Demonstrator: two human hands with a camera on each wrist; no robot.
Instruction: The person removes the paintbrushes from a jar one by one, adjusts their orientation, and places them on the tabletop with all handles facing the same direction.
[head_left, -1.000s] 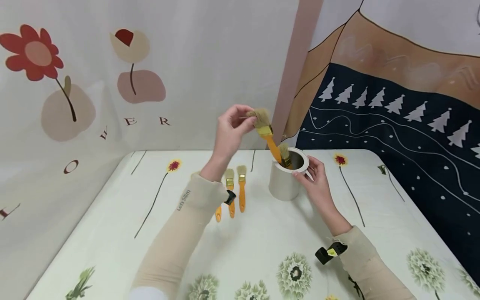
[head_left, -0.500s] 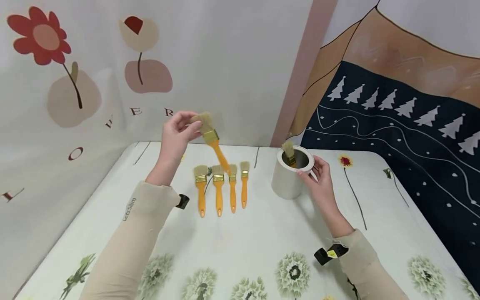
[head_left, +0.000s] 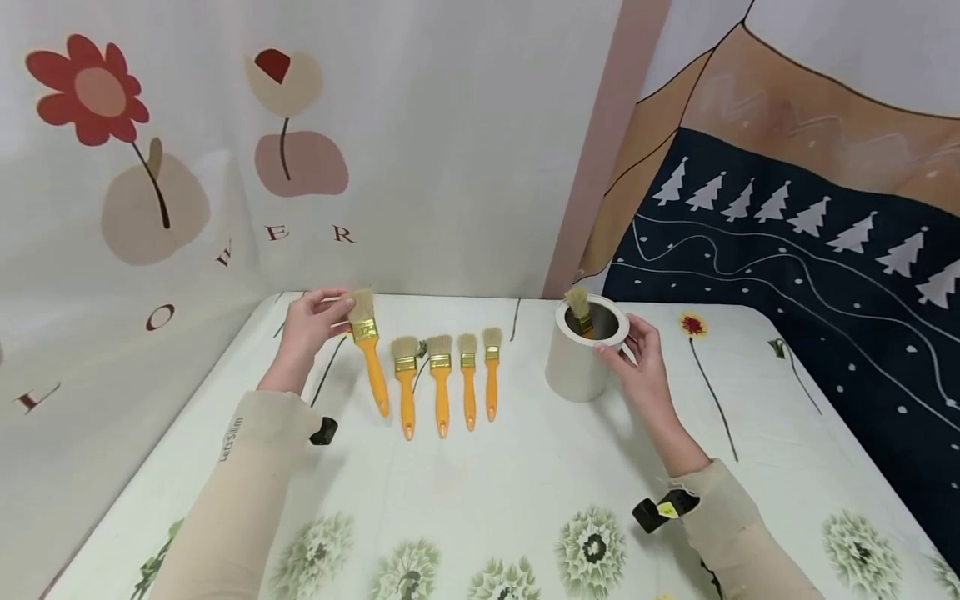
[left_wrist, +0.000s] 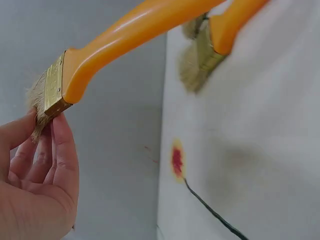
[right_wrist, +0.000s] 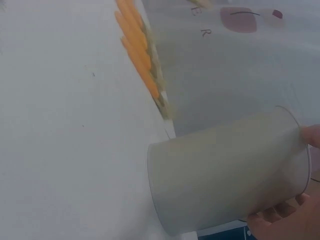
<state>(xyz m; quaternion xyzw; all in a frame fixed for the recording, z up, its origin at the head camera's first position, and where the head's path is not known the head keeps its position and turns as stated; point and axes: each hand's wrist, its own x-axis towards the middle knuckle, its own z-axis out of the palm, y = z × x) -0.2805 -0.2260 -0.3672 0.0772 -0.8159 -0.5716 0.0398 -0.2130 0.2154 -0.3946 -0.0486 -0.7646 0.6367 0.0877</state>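
Note:
My left hand point(head_left: 311, 329) pinches a wide paintbrush point(head_left: 368, 350) by its bristles, with the orange handle pointing down toward the table. In the left wrist view the thumb and fingers meet on the pale bristles, just below the gold metal band of the paintbrush point(left_wrist: 60, 85). My right hand point(head_left: 639, 358) grips the upper right side of a light grey cylindrical can point(head_left: 573, 367), thumb near the rim. Inside the can stands a small paintbrush point(head_left: 579, 307), bristles up and its handle mostly hidden. The right wrist view shows the can point(right_wrist: 225, 172) between thumb and fingers.
Several orange-handled paintbrushes point(head_left: 441, 392) lie in a row on the table point(head_left: 480, 492), bristles toward the back, between the held brush and the can. A flower-printed white cloth covers the table. Printed curtains point(head_left: 450, 150) hang close behind it.
My left hand has carried the wide paintbrush from above the can leftward, then lowered it beside the row's left end. The right hand has stayed on the can.

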